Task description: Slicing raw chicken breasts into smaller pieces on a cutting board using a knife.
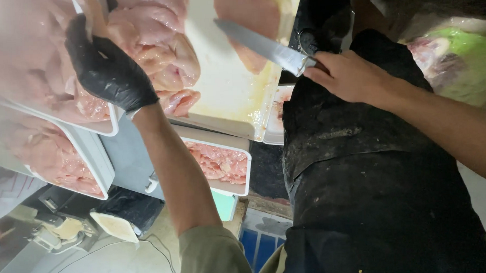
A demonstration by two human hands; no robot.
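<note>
Black glove covers the left hand, which lies with bent fingers on raw chicken pieces at the edge of a white cutting board; I cannot tell if it grips them. The bare right hand is closed around a knife, its blade over the board beside a chicken fillet. A tray of cut meat sits lower.

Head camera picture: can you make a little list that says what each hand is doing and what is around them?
left hand: in a black glove, resting on raw chicken
right hand: bare, gripping a knife
knife: blade over the white board, next to a chicken piece
trays: white, holding cut chicken, below the board
apron: dark, stained
</note>
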